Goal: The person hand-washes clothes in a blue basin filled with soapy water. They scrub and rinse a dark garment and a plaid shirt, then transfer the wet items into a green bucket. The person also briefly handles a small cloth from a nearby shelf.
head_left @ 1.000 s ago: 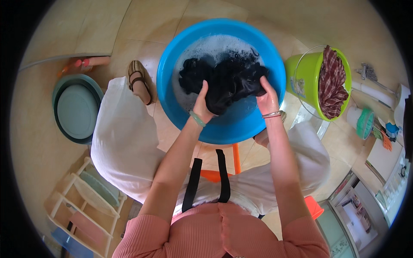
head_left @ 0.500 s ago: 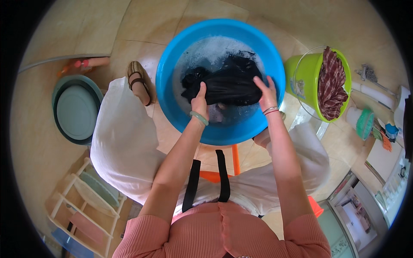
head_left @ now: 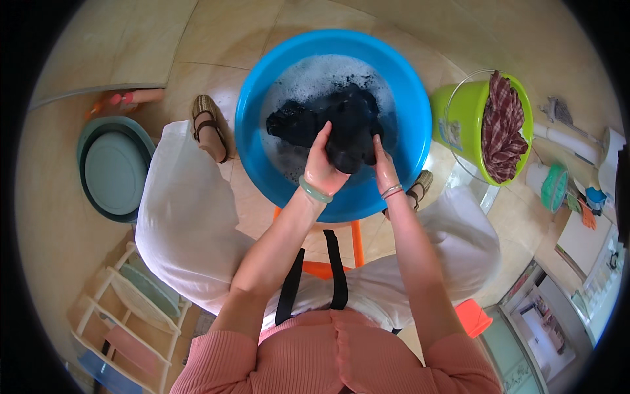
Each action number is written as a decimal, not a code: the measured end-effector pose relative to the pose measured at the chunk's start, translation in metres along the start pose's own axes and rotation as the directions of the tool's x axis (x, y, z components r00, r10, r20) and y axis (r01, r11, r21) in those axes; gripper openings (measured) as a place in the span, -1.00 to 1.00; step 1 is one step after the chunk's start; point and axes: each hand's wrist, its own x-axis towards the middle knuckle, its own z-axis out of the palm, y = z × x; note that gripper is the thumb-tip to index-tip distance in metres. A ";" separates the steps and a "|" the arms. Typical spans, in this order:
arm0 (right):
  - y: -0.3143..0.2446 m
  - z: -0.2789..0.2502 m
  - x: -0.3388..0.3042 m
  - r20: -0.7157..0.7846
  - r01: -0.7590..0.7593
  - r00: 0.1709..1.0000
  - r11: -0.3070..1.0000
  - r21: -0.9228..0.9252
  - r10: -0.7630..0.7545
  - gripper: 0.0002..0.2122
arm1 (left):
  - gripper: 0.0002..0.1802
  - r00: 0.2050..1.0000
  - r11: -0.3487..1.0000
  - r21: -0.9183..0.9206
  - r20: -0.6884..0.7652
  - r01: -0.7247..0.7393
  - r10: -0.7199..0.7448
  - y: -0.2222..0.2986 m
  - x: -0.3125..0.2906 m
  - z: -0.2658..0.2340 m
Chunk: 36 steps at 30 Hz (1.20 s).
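Bunched black cloth (head_left: 351,125) lies partly in sudsy water inside a big round blue basin (head_left: 252,167), its near end lifted over the basin's near side. My left hand (head_left: 323,167), a pale green bangle at its wrist, grips the left side of that end. On the other side my right hand (head_left: 385,172), wearing thin bands at the wrist, closes on the same cloth. The hands are close together with the gathered fabric between them. Some of my fingers are hidden behind it.
A lime-green bucket (head_left: 453,118) to the right holds a maroon checked cloth (head_left: 505,134). Stacked grey-green basins (head_left: 117,172) stand at the left, above a white rack (head_left: 98,315). An orange stool (head_left: 357,243) shows beneath me.
My hands have come closer together, the right one moving left and down. The black cloth, stretched wide between them before, is now gathered into a bunch.
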 end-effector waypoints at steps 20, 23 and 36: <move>-0.090 0.063 -0.134 0.612 0.777 0.609 0.533 -0.335 -0.504 -0.68 | -0.50 0.941 0.813 0.513 -0.318 0.276 -0.119 0.016 0.021 -0.044; -0.081 0.070 -0.119 0.511 0.805 0.591 0.414 -0.424 -0.625 -0.88 | -0.49 0.991 0.983 0.183 -0.133 0.031 -0.007 -0.006 0.024 -0.032; -0.062 0.085 -0.120 0.468 0.764 0.639 0.437 -0.474 -0.610 -0.85 | -0.64 0.940 0.801 0.545 -0.061 -0.249 0.335 0.000 0.037 -0.140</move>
